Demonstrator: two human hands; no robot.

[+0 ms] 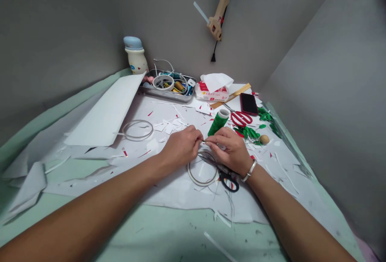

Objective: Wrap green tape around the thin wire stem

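Observation:
My left hand (181, 146) and my right hand (228, 150) meet above a white paper sheet (181, 197), their fingertips pinching a thin strand (205, 141) between them. Below them lie a coil of pale wire (202, 170) and black-handled scissors (228, 181), with the strands partly hidden by my fingers. A spool of green thread (217, 122) stands just beyond my right hand. A second pale wire coil (138, 130) lies left of my left hand. A silver bangle (249, 170) circles my right wrist.
Red-handled scissors (241, 119), a black phone (249, 104), green leaves (249, 132) and a wooden ball (264, 139) lie to the right. Behind are a metal tray of cables (167, 87), a tissue pack (212, 91) and a bottle (136, 55). A glue gun (217, 18) hangs on the wall.

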